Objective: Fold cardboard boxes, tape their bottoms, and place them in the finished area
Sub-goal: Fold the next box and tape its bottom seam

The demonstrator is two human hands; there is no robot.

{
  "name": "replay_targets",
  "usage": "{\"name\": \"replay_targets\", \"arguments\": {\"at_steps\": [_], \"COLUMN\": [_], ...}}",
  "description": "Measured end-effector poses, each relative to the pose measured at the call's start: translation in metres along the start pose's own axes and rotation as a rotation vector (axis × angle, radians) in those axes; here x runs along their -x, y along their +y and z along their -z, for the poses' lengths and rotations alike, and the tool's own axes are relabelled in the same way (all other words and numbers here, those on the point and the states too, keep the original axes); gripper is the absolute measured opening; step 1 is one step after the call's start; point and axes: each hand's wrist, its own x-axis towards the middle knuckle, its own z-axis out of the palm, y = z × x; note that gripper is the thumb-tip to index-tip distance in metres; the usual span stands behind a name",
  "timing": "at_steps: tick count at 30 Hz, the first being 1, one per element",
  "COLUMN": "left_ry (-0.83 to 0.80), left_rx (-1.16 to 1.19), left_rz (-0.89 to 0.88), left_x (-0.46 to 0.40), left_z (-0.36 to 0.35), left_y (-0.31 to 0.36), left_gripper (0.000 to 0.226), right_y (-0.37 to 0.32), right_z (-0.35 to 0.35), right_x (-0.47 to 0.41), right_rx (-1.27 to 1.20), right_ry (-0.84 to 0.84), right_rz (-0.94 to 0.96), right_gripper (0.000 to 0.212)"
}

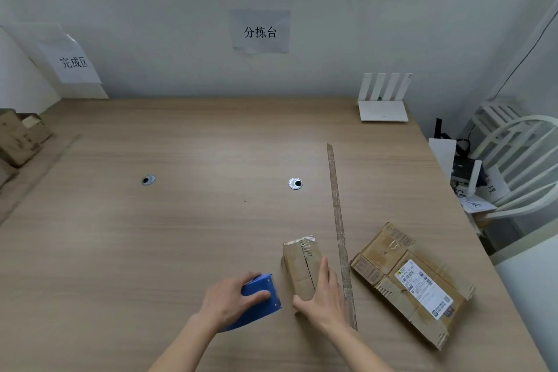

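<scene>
At the table [181,235], my left hand [232,299] gripped the blue tape dispenser [259,296] at six o'clock, while my right hand [323,296], fingers straight, steadied a small folded cardboard box [302,263] just beside it. Its seam looked untaped, so I judged taping was the step in hand; next, the dispenser needed bringing onto that seam. A flattened box [410,281] lay at four o'clock, the finished-area sign [74,62] at ten.
</scene>
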Motion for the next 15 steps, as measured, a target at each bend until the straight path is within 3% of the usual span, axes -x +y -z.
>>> {"name": "replay_targets", "arguments": {"at_steps": [9,11,15], "left_ry": [-0.027,-0.031,-0.045], "left_rx": [-0.184,-0.230,-0.273], "left_rz": [0.056,0.089,0.100], "left_x": [0.001,-0.003,-0.009], "left_z": [-0.033,-0.044,-0.065], "left_y": [-0.021,-0.021,-0.023], "left_gripper": [0.062,0.063,0.064], "right_y": [0.009,0.015,0.024], "right_z": [0.002,0.004,0.014], "right_x": [0.000,-0.002,-0.008], "right_rx": [-0.081,-0.169,-0.313], "right_ry": [0.001,0.021,0.101], "right_rz": [0.037,0.040,0.016], "right_gripper": [0.131,0.115,0.060]}}
